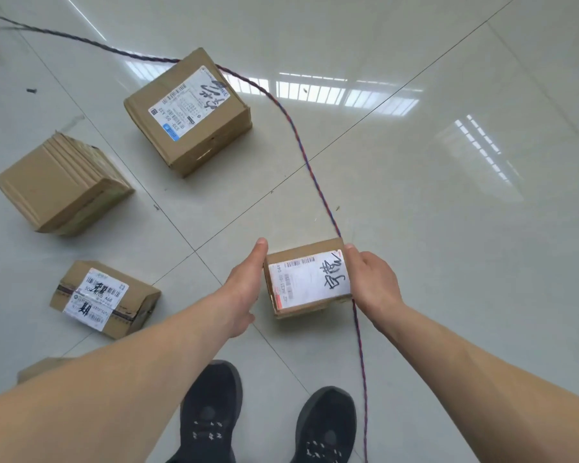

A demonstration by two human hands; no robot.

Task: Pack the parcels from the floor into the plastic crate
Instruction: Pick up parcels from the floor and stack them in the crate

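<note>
A small cardboard parcel (310,282) with a white shipping label sits between my two hands, just above the tiled floor. My left hand (244,285) grips its left side with the thumb along the edge. My right hand (371,284) grips its right side, thumb at the top corner. The fingers of both hands are hidden behind the parcel. Three more parcels lie on the floor: a large labelled box (188,111), a plain box (61,188) and a flat labelled parcel (106,297). The plastic crate is not in view.
A twisted red-and-blue cord (301,152) runs across the floor from the far left, past the large box, under the held parcel and down beside my right shoe (325,426). A further box corner (44,364) shows under my left forearm. My left shoe (211,409) stands below.
</note>
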